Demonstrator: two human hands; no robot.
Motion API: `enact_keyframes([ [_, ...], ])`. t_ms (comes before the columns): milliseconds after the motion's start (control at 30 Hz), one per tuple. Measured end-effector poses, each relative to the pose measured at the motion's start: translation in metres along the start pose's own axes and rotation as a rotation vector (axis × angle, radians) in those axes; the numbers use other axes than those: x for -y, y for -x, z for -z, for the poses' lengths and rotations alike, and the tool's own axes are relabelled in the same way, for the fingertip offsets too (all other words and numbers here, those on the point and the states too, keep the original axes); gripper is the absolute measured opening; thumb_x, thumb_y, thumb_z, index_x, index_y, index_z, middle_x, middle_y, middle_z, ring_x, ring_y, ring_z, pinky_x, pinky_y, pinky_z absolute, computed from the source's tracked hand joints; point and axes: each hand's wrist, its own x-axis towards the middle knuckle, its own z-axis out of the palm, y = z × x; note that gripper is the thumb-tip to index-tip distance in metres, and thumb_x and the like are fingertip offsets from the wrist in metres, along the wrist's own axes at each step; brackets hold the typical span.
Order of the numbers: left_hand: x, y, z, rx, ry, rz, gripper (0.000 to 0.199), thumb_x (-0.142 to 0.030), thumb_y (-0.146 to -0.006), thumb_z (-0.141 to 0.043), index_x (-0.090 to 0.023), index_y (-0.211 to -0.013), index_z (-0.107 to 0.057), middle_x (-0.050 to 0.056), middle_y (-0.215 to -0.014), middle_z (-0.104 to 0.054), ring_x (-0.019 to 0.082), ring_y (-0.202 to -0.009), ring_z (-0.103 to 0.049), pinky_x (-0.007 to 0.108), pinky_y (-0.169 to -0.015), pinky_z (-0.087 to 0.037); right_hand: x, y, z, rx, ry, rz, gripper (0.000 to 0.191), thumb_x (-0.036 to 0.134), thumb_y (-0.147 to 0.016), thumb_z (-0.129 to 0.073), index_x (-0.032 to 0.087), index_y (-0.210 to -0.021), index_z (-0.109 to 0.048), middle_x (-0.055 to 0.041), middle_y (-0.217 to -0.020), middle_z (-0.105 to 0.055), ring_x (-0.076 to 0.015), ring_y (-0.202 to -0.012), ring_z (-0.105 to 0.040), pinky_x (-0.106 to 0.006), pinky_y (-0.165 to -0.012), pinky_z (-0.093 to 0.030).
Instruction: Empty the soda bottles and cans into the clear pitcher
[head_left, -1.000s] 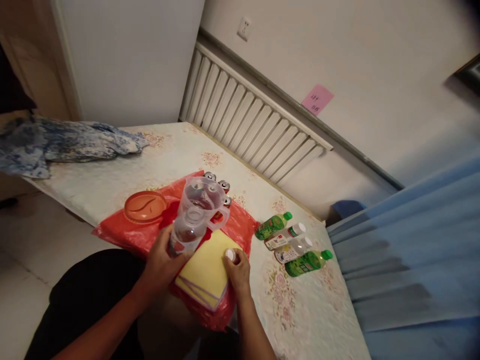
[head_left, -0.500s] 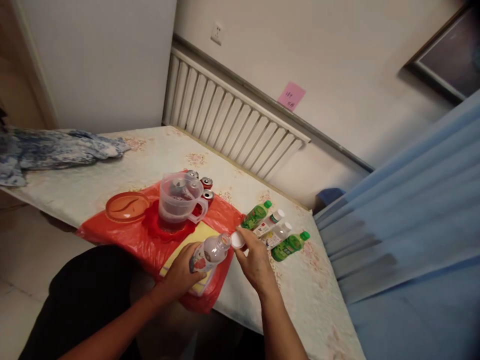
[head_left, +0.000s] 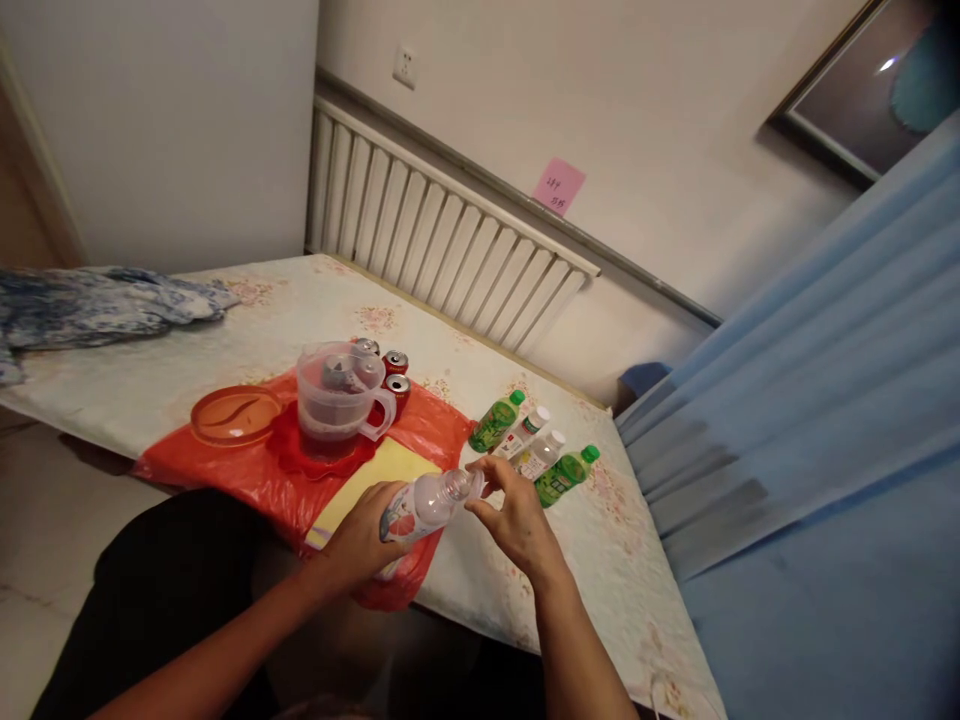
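My left hand (head_left: 352, 540) is wrapped round a clear plastic bottle (head_left: 420, 510) with a fruit-printed label, its neck tilted to the right. At the bottle's mouth, my right hand (head_left: 521, 515) pinches a whitish bottle cap (head_left: 477, 485). Whether the cap sits on the thread or only touches it, I cannot tell. Beyond the left hand, a clear plastic jug (head_left: 337, 400) holds dark, foamy liquid and stands on a red scalloped dish (head_left: 283, 448). A yellow cloth (head_left: 386, 463) lies partly under the bottle and left hand.
A red plastic sheet (head_left: 184, 455) covers part of the table (head_left: 600, 580). On it lies an orange lid (head_left: 234, 415); several drink cans (head_left: 395, 362) stand behind the jug. Two green bottles (head_left: 568, 478) and two white-capped bottles (head_left: 540, 458) are at right, near a blue curtain (head_left: 780, 470).
My right hand has brought the cap onto the bottle's mouth and turned it from facing me to facing the neck. The whole view has shifted slightly.
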Motion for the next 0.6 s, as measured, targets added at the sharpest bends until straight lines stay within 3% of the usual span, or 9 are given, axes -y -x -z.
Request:
enact_keyframes([
  [200, -0.0085, -0.0008, -0.0003, 0.064, -0.038, -0.055, 0.052, -0.02, -0.063, -0.065, -0.018, -0.114, -0.061, 0.01, -0.117, -0.065, 0.032, -0.114, -0.06, 0.047, -0.102, -0.049, -0.0034, 0.0046, 0.0071, 0.055, -0.001, 0.154, 0.031, 0.015, -0.089, -0.069, 0.022, -0.119, -0.067, -0.0078, -0.111, -0.071, -0.0207, -0.094, -0.064, -0.035, -0.087, -0.051],
  [400, -0.0076, -0.0016, -0.0034, 0.089, -0.057, -0.053, 0.055, -0.017, -0.061, -0.064, -0.018, -0.116, -0.059, 0.01, -0.118, -0.064, 0.031, -0.114, -0.058, 0.047, -0.103, -0.047, -0.008, 0.0051, 0.0079, 0.1, 0.076, 0.147, 0.037, 0.008, -0.087, -0.069, 0.021, -0.122, -0.07, -0.0091, -0.115, -0.072, -0.0236, -0.104, -0.064, -0.041, -0.097, -0.049],
  [600, -0.0091, -0.0009, -0.0049, 0.079, -0.064, -0.04, 0.058, -0.018, -0.059, -0.064, -0.02, -0.117, -0.059, 0.008, -0.116, -0.064, 0.03, -0.113, -0.058, 0.046, -0.103, -0.047, -0.005, 0.0047, 0.0087, 0.138, 0.124, 0.091, 0.038, 0.006, -0.085, -0.072, 0.018, -0.121, -0.07, -0.0095, -0.11, -0.072, -0.0228, -0.099, -0.065, -0.037, -0.092, -0.05],
])
